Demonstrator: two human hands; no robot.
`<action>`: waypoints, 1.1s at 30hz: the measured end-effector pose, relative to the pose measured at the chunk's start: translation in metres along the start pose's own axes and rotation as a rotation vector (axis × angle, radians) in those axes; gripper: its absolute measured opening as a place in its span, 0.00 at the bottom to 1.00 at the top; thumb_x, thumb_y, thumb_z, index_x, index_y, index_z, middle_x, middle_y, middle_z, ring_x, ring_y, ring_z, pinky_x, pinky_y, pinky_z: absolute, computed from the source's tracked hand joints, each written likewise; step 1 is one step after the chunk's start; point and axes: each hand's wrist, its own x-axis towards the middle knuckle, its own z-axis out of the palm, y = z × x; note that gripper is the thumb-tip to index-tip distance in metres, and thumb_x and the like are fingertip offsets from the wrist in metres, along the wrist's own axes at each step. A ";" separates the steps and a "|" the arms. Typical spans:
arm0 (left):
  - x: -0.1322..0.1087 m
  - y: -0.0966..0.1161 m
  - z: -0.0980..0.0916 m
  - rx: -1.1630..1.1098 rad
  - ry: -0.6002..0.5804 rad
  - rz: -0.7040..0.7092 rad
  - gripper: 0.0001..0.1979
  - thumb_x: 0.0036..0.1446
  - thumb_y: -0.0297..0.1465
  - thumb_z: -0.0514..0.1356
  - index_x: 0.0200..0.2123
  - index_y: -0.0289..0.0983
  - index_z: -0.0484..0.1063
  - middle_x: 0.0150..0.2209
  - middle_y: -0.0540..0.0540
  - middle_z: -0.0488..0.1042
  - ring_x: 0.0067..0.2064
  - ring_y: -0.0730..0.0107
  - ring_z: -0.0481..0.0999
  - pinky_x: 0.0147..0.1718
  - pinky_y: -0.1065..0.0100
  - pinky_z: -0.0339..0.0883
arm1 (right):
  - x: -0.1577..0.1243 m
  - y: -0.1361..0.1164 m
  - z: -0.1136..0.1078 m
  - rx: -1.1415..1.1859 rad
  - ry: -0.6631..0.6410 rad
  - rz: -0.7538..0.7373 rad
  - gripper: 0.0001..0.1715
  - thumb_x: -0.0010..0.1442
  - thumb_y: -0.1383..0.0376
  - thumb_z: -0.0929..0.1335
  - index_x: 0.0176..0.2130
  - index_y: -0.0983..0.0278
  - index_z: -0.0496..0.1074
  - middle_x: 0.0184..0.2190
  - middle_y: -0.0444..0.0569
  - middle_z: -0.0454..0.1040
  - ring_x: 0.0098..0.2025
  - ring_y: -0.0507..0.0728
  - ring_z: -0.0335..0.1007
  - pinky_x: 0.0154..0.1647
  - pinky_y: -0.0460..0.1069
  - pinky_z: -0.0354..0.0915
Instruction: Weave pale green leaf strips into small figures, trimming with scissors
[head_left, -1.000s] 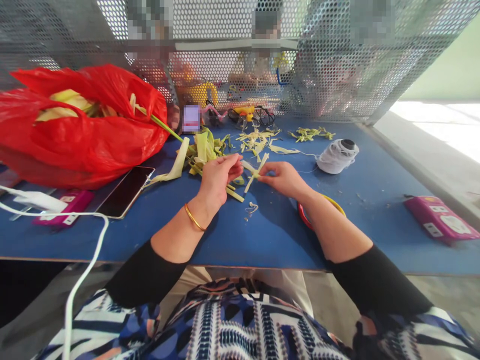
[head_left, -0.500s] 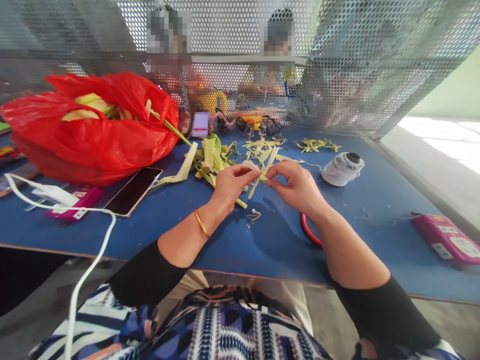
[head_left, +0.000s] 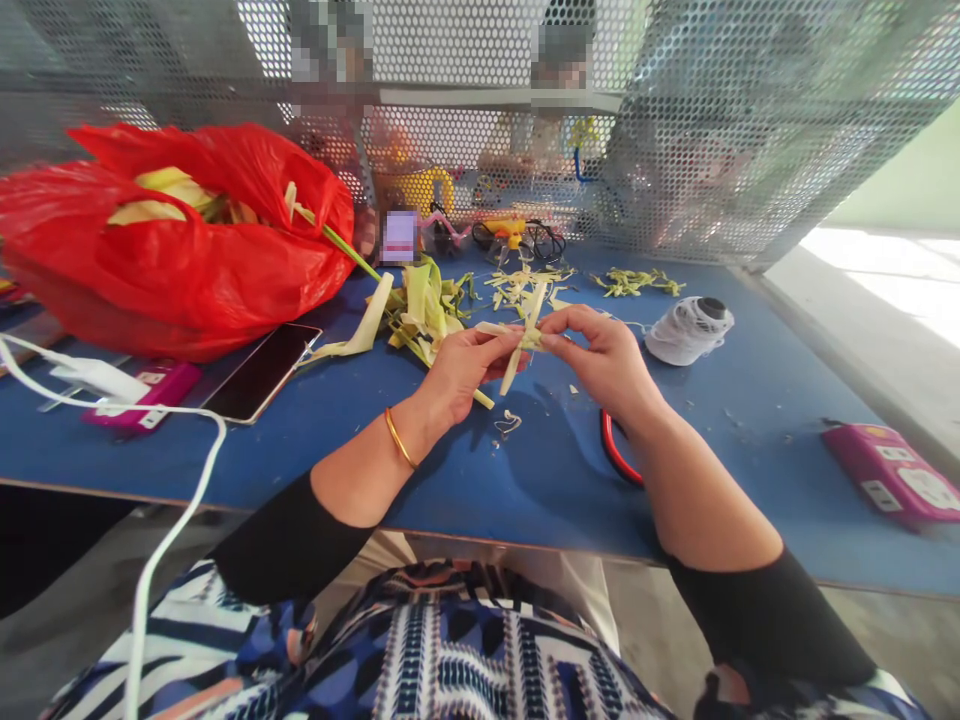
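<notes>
Pale yellow-green leaf strips (head_left: 531, 318), crossed over one another, are held between both hands above the blue table. My left hand (head_left: 466, 372) pinches them from the left, thumb and index finger at the crossing. From the right, my right hand (head_left: 600, 352) grips the strips with thumb and fingertips. A heap of folded pale green leaves (head_left: 424, 300) lies just behind my left hand. Under my right wrist shows a red curved handle (head_left: 616, 455); the rest of that tool is hidden. A small bit of tangled thread (head_left: 508, 422) lies below the hands.
A red plastic bag (head_left: 247, 290) of leaves stands at left, near a dark phone (head_left: 266, 372) and a white cable (head_left: 184, 520). A thread cone (head_left: 688, 332) stands at right, beyond it a magenta power strip (head_left: 892, 470). A perforated metal screen (head_left: 480, 60) borders the table; people sit behind it.
The crossed strips have turned slightly more upright between my fingers. My right hand has opened its grip shape a little and risen slightly. The view has tilted a bit downward.
</notes>
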 end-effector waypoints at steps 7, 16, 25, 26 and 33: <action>-0.001 -0.005 0.001 0.087 -0.010 0.048 0.14 0.42 0.38 0.73 0.31 0.37 0.80 0.30 0.47 0.80 0.32 0.67 0.79 0.40 0.61 0.73 | -0.001 -0.001 0.003 0.166 0.025 0.178 0.12 0.50 0.57 0.74 0.24 0.62 0.73 0.30 0.46 0.75 0.38 0.57 0.70 0.48 0.55 0.62; -0.005 -0.002 0.004 0.097 -0.049 0.049 0.16 0.40 0.41 0.73 0.28 0.36 0.80 0.29 0.46 0.80 0.35 0.64 0.80 0.44 0.59 0.73 | -0.002 -0.004 0.007 0.401 -0.004 0.358 0.15 0.43 0.56 0.77 0.21 0.62 0.73 0.24 0.45 0.75 0.33 0.56 0.71 0.47 0.54 0.64; -0.005 -0.002 0.003 0.114 -0.035 0.014 0.15 0.37 0.37 0.74 0.29 0.37 0.81 0.29 0.47 0.80 0.32 0.67 0.79 0.42 0.60 0.72 | -0.002 -0.004 0.007 0.443 0.027 0.427 0.16 0.39 0.58 0.77 0.18 0.63 0.70 0.22 0.44 0.73 0.29 0.53 0.68 0.39 0.52 0.65; -0.005 -0.002 0.003 0.122 -0.031 0.009 0.14 0.38 0.36 0.74 0.29 0.36 0.80 0.29 0.47 0.80 0.32 0.67 0.79 0.42 0.60 0.72 | -0.002 -0.003 0.008 0.437 0.028 0.430 0.16 0.39 0.58 0.77 0.18 0.63 0.70 0.22 0.44 0.73 0.28 0.53 0.67 0.38 0.52 0.64; -0.002 0.000 0.004 0.044 0.029 -0.044 0.09 0.42 0.33 0.70 0.29 0.35 0.79 0.25 0.48 0.78 0.29 0.70 0.77 0.38 0.65 0.72 | -0.003 -0.003 0.007 0.100 0.114 0.122 0.08 0.51 0.61 0.72 0.28 0.62 0.73 0.31 0.46 0.75 0.35 0.56 0.70 0.45 0.56 0.65</action>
